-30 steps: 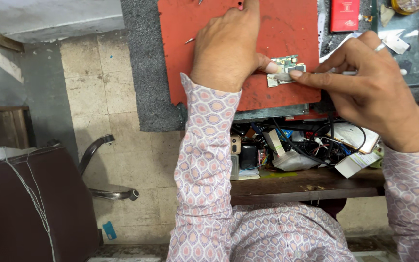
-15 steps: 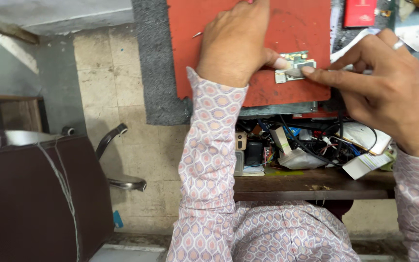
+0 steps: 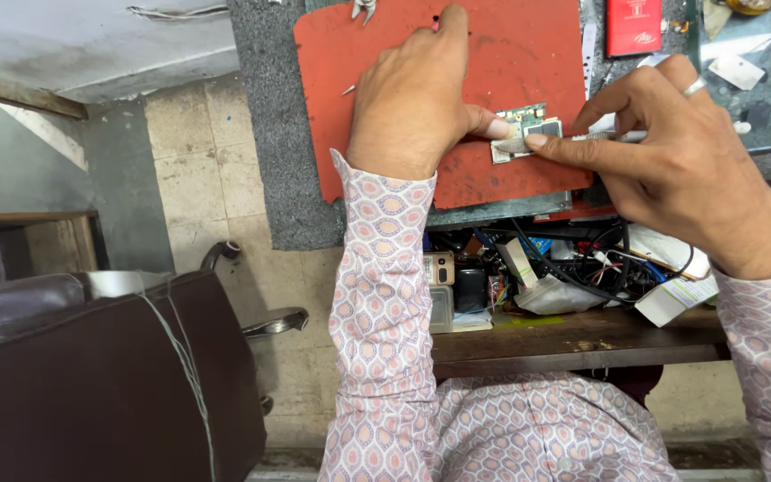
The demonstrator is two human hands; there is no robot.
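Nearest the viewer: patterned shirt sleeves and, at lower left, a dark brown chair [image 3: 91, 375] tied with pale cord. Beyond the lap, an open wooden shelf [image 3: 573, 335] under the surface holds a jumble of black cables, a white plastic bag, small boxes and a dark cylindrical part; individual items are hard to tell apart. Above it, a red work mat [image 3: 510, 45] lies on a grey felt pad [image 3: 269, 134] covering the surface. A small green circuit board [image 3: 526, 130] rests on the mat near its right edge. The left hand [image 3: 412, 98] lies palm down on the mat, fingers loosely curled, its thumb tip pressing the board's left edge. The right hand [image 3: 680, 170], wearing a ring, pinches a thin metal tool [image 3: 582, 137] between thumb and forefinger, its tip at the board; the tool's kind cannot be made out. Farthest: a red rectangular pack [image 3: 633, 25], cut off at the top edge, and scattered scraps on a dark tray at upper right, partly out of view.
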